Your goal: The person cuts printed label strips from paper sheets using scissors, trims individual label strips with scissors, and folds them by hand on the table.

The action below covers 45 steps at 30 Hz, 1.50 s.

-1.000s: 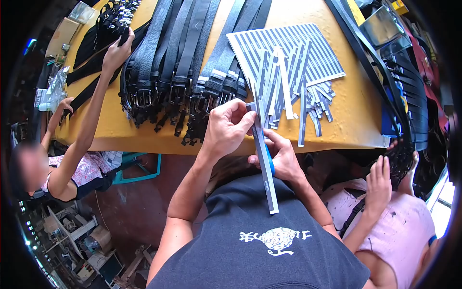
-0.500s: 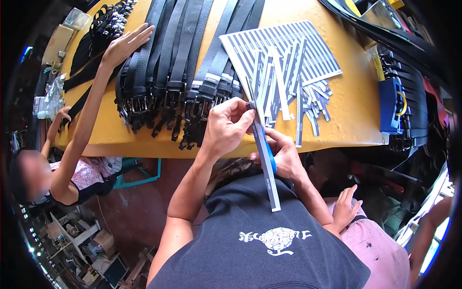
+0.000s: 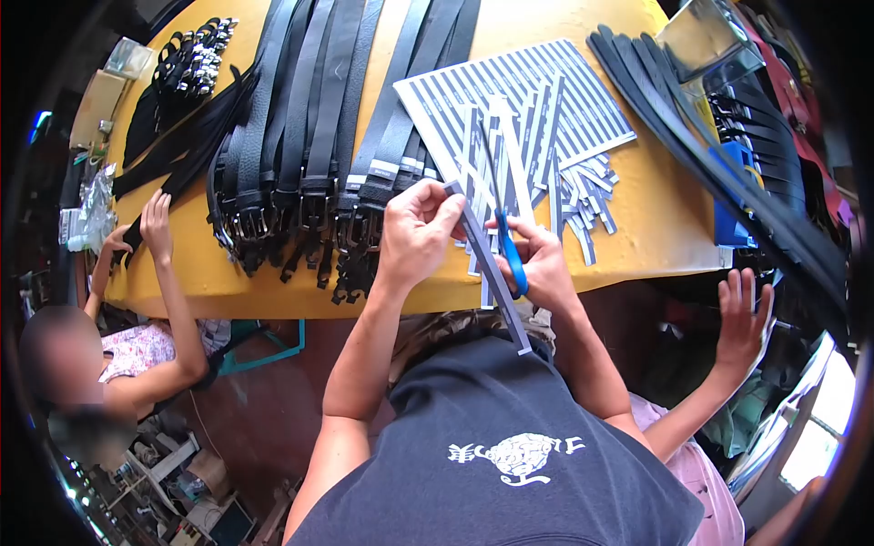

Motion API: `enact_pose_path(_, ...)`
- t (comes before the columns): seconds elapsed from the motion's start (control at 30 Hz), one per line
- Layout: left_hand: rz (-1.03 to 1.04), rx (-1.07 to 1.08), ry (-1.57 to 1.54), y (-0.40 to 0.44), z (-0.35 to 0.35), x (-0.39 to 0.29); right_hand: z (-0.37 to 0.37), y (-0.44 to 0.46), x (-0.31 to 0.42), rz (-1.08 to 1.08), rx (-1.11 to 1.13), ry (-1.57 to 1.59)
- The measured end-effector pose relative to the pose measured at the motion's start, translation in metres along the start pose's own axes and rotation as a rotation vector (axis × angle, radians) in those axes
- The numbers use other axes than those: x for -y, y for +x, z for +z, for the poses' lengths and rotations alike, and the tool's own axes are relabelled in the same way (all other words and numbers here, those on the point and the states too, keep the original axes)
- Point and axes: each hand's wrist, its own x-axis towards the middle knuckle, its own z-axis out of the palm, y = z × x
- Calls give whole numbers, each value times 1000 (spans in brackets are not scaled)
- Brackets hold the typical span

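My left hand pinches the upper end of a long grey-and-white printed label strip, which slants down toward my shirt. In my right hand is a pair of blue-handled scissors, the fingers around the handles and the blades pointing away from me. The scissors are just right of the strip. Beyond both hands, loose cut strips lie over a striped label sheet. Short label pieces are heaped beside its near edge.
Black belts with buckles lie in rows on the yellow table. At left, a co-worker's hands touch black straps. Another person's raised hand is at right, near long black straps and a blue box.
The scissors have moved right, away from the strip in my left hand. The left co-worker's arm has drawn back from the belts, and the right person's hand has risen. Black straps at right have shifted inward.
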Motion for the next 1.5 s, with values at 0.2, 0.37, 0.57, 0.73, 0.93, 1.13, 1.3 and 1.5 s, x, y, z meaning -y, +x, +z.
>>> enact_pose_path(0.2,106,-82,42,11,-4,-13,-20,2,15,-12,-105,72)
enact_pose_path(0.37,224,-124,153,25,-1,-31,-32,-16,15,-92,-43,192)
enact_pose_path(0.57,286,-61,247,58,24,-43,-29,-34,14,-101,-242,71)
enact_pose_path(0.73,195,57,206,80,52,-39,-62,-52,26,-246,-467,64)
enact_pose_path(0.93,62,78,1190,33,46,-31,-113,-56,14,-338,-626,31)
enact_pose_path(1.13,-28,125,1282,16,32,12,-99,-36,16,-203,-697,-378)
enact_pose_path(1.3,-14,20,1026,16,28,0,-114,-50,18,-251,-928,-848)
enact_pose_path(1.5,48,214,517,34,82,12,-96,-50,15,-178,-501,146)
